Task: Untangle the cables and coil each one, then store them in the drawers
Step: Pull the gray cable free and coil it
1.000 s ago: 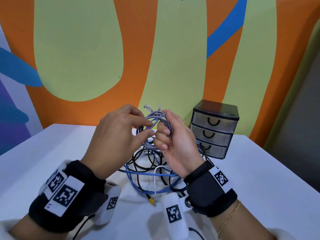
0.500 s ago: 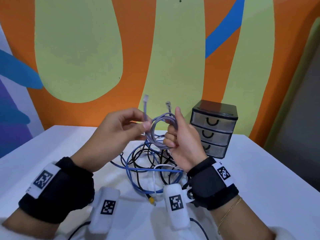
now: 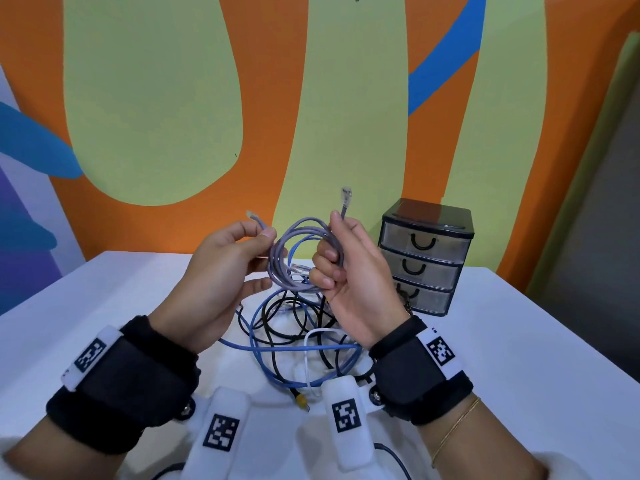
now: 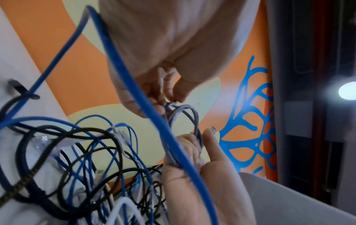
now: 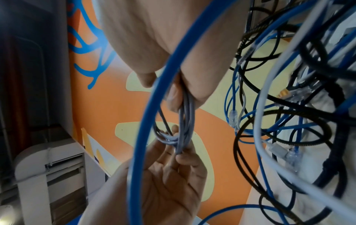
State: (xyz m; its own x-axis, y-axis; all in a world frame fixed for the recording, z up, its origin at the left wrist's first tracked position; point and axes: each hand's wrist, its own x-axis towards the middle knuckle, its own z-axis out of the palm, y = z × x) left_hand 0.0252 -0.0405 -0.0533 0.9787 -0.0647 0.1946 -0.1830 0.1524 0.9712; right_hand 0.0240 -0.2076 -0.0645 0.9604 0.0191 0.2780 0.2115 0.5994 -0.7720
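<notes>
Holding a coiled grey cable [image 3: 304, 258] above the white table [image 3: 519, 341], both hands raised side by side with palms turned inward. Right hand [image 3: 353, 271] wrapping curled fingers around the coil's right side, thumb pointing up beside one clear plug end [image 3: 346, 197]. Left hand [image 3: 221, 271] pinching the other plug end [image 3: 256, 220] between thumb and forefinger at the coil's upper left, remaining fingers loosely extended beneath. Lying below on the table, a tangle of blue, black and white cables [image 3: 294, 337]. Standing just right of the hands, a small three-drawer unit [image 3: 426, 254], all drawers closed.
</notes>
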